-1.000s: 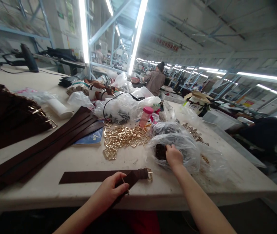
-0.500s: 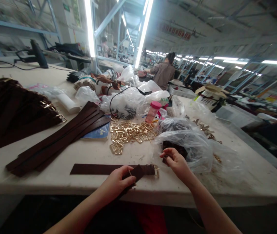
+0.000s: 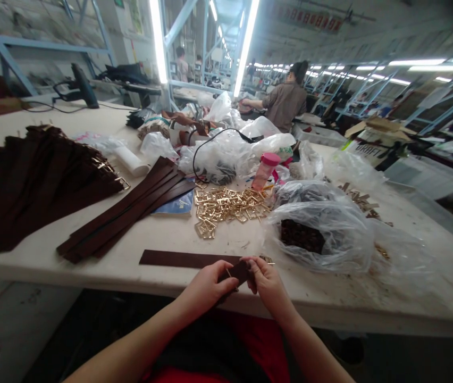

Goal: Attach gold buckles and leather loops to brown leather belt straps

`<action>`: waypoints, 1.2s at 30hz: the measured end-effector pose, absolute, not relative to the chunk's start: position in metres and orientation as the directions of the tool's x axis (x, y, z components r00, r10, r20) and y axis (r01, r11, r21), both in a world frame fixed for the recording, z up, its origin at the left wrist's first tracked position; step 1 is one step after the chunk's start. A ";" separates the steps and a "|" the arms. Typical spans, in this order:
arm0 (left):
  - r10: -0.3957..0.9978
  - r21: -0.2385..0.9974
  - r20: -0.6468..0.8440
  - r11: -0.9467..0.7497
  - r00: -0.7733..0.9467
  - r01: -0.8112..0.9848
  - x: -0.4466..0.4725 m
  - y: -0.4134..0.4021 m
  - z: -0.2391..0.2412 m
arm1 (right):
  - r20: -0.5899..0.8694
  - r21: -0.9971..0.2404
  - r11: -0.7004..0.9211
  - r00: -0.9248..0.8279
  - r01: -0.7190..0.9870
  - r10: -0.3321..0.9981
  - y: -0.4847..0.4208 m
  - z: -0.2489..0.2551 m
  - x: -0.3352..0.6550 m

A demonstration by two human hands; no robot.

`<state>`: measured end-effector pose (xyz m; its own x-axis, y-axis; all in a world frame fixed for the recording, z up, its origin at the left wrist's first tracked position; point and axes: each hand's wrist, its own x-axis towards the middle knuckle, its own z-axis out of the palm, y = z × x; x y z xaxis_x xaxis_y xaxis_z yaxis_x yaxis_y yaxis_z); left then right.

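Note:
My left hand (image 3: pixel 210 284) is closed around a dark brown leather belt strap (image 3: pixel 241 273) near the table's front edge. A thin metal prong shows by the thumb. At the strap's end, my right hand (image 3: pixel 269 284) has its fingers pinched together, with a small dark leather piece mostly hidden in them. Just behind both hands, another brown belt (image 3: pixel 182 259) lies flat, its gold buckle (image 3: pixel 267 260) at the right end. To the right, an open clear plastic bag (image 3: pixel 342 234) contains small dark brown pieces (image 3: pixel 300 237).
Gold buckles (image 3: pixel 228 205) are heaped mid-table beside a blue booklet (image 3: pixel 174 206). Brown straps (image 3: pixel 131 213) and a larger buckled belt stack (image 3: pixel 39 186) lie left. A pink-lidded jar (image 3: pixel 264 171) and plastic bags (image 3: pixel 226 154) stand behind. A person (image 3: pixel 286 101) is farther back.
My right hand has moved left from the plastic bag to the end of the held strap, bringing the small dark piece. My left hand still grips the strap. The view has shifted slightly.

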<state>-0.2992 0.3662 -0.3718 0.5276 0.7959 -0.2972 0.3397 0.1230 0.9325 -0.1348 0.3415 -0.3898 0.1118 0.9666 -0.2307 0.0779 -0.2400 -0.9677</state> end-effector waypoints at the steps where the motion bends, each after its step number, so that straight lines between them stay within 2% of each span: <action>1: 0.807 0.929 -0.280 0.091 0.521 0.359 -0.298 0.366 -0.372 | -0.231 -0.970 -0.238 0.117 0.046 0.966 0.339 -0.388 -0.135; 7: 0.833 0.912 -0.221 -0.008 0.507 0.411 -0.297 0.363 -0.371 | -0.213 -0.975 -0.219 0.110 0.047 0.971 0.331 -0.385 -0.136; 17: 0.773 0.908 -0.239 -0.037 0.587 0.418 -0.301 0.365 -0.372 | -0.341 -0.925 -0.340 -0.023 -0.168 0.940 0.335 -0.389 -0.135; 23: 0.747 0.919 -0.206 -0.074 0.633 0.386 -0.296 0.364 -0.376 | -0.402 -0.823 -0.411 -0.108 -0.392 0.909 0.336 -0.395 -0.140; 29: 0.773 0.923 -0.221 -0.031 0.594 0.384 -0.297 0.365 -0.376 | -0.454 -0.621 -0.433 -0.150 -0.653 0.878 0.343 -0.399 -0.149; 33: 0.766 0.915 -0.232 -0.038 0.600 0.402 -0.298 0.367 -0.375 | -0.489 -0.509 -0.487 -0.227 -0.710 0.842 0.346 -0.400 -0.150; 36: 0.769 0.913 -0.219 -0.056 0.601 0.404 -0.298 0.366 -0.377 | -0.511 -0.513 -0.533 -0.259 -0.673 0.819 0.347 -0.404 -0.150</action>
